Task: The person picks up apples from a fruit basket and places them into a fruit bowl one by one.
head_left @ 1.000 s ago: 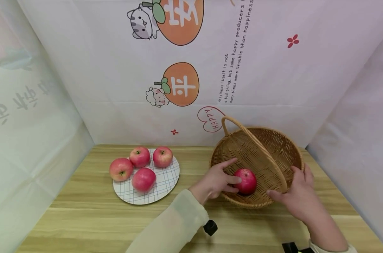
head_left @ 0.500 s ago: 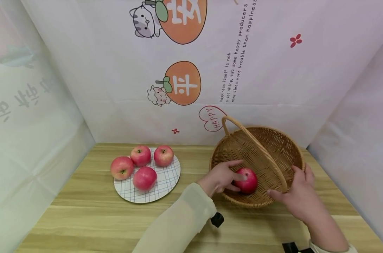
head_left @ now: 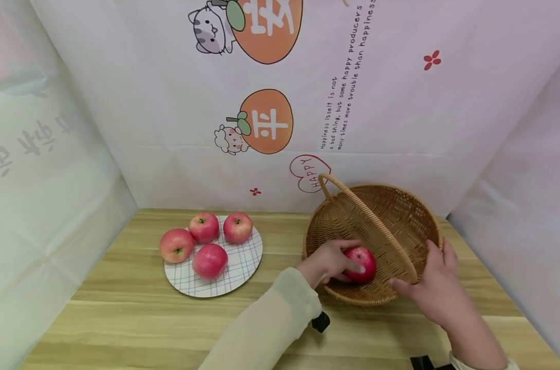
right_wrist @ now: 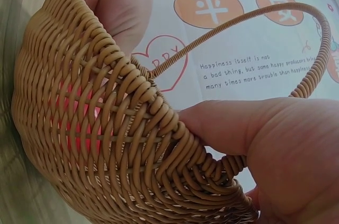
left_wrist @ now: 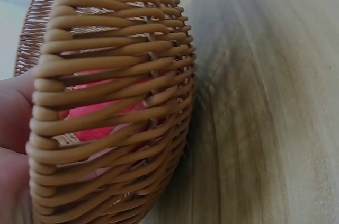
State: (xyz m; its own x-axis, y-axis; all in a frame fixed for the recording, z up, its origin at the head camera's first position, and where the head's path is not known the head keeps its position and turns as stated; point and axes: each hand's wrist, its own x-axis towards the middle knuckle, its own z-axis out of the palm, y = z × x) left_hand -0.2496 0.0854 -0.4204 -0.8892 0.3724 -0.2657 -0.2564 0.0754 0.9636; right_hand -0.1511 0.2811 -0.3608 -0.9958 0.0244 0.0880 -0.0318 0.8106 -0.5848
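Observation:
In the head view a brown wicker basket [head_left: 377, 205] with an arched handle stands at the right of the table, tipped toward me. One red apple [head_left: 364, 267] lies inside it. My left hand [head_left: 328, 263] reaches over the basket's near left rim and grips that apple with thumb and fingers. My right hand [head_left: 439, 288] holds the basket's right rim beside the handle's foot, thumb on the inner side. In the left wrist view the woven wall [left_wrist: 111, 102] covers most of the apple and the fingers. From the right wrist, the thumb [right_wrist: 228, 126] presses at the rim.
On the left, a round white plate [head_left: 247, 262] with a blue grid carries several apples [head_left: 210, 261]. The wooden table [head_left: 122, 318] ends at a white printed cloth [head_left: 178, 174] behind, and similar cloth hangs at both sides.
My left hand has moved slightly right and deeper into the basket, and its fingers have closed around the apple. The basket has shifted a little to the left. My right hand keeps its hold.

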